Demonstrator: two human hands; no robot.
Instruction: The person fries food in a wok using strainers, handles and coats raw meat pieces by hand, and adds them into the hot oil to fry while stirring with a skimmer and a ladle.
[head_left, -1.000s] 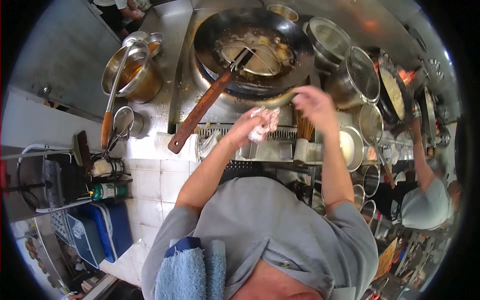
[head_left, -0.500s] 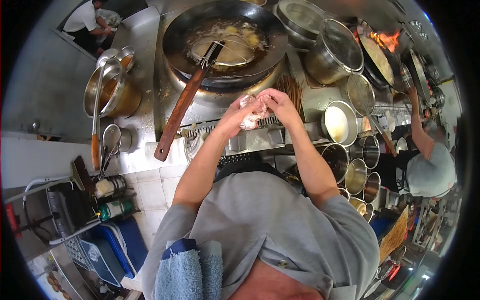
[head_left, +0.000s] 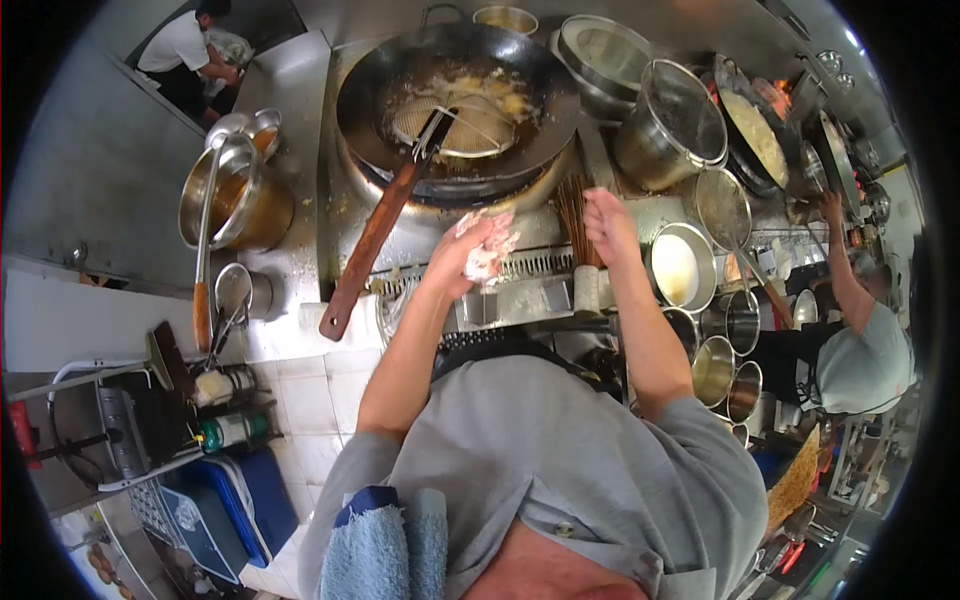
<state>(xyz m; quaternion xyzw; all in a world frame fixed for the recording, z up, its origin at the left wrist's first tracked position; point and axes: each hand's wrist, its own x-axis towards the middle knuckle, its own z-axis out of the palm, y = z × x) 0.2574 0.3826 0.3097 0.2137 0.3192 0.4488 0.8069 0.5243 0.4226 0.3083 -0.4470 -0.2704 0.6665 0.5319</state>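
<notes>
My left hand is closed around a pale pink-and-white clump that looks like raw, floured meat, just in front of the stove. To its right, my right hand is raised with the fingers curled together; whether anything small is in them cannot be made out. Beyond both hands sits a large black wok of bubbling oil with pale pieces frying. A wire-mesh strainer rests in the wok, its wooden handle slanting toward me. Close by my right hand stands a bamboo wok brush.
Left of the wok stands a steel pot with a ladle across it. On the right are a tall pot, a pan of white liquid and another wok near flames. One co-worker reaches there; another person bends at upper left.
My hands have come apart: the right moved away to the right, while the left keeps the pink-and-white clump. The view has shifted slightly, and the flames at the right look lower.
</notes>
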